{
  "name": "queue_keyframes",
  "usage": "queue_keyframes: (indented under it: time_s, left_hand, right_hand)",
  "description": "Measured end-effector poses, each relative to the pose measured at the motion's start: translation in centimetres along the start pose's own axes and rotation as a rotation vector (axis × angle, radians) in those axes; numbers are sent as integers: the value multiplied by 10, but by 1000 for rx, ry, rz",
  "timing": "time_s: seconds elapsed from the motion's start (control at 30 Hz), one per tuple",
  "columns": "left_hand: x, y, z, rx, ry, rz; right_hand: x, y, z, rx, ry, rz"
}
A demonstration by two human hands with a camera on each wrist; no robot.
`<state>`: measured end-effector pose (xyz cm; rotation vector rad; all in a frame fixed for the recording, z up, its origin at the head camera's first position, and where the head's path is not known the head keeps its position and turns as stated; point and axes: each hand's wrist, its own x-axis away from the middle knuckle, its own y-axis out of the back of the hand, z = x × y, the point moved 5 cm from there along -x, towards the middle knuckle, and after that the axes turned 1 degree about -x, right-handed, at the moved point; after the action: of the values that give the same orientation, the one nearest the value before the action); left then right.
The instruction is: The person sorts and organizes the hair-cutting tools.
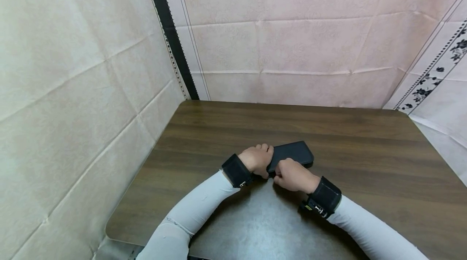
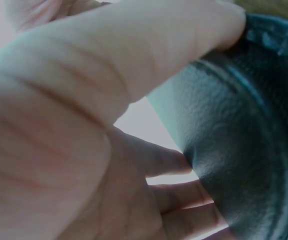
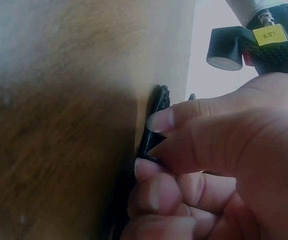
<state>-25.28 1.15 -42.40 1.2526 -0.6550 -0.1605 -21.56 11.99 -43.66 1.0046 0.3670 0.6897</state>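
A black, leather-like zip case [image 1: 296, 151] lies flat on the table, tilted slightly. My left hand [image 1: 258, 158] holds its left end, thumb along the near edge and fingers over the far side. In the left wrist view, the case [image 2: 224, 130] shows a grained surface and a zipper along its curved rim. At the near edge, close to the left thumb, my right hand [image 1: 294, 175] has curled fingers. The right wrist view shows this right hand [image 3: 209, 145] pinching a small dark piece, apparently the zipper pull, mostly hidden by the fingertips.
The wood-grain table [image 1: 219, 122] has rounded corners and a shiny patch at its near side. Pale creased sheets [image 1: 292, 45] hang behind it and on both sides. Each wrist wears a black band [image 1: 237, 170] with a small camera.
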Motion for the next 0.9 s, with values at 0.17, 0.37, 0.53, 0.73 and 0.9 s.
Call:
queue_keyframes:
  time_s: [0.17,0.37,0.53,0.73,0.9]
  left_hand:
    - [-1,-1,0,-2,0,9]
    - [0,0,0,-4,0,12]
    - [2,2,0,-13,0,6]
    - [1,2,0,-12,3,18]
    - [1,1,0,1,8,24]
  right_hand:
    - [1,0,-1,-11,-19,-8]
    - [1,-1,-2,-6,-30,-22]
    - [1,1,-3,1,-34,-32]
    - [2,2,-3,4,-40,-37]
    - [2,2,-3,8,-63,-32]
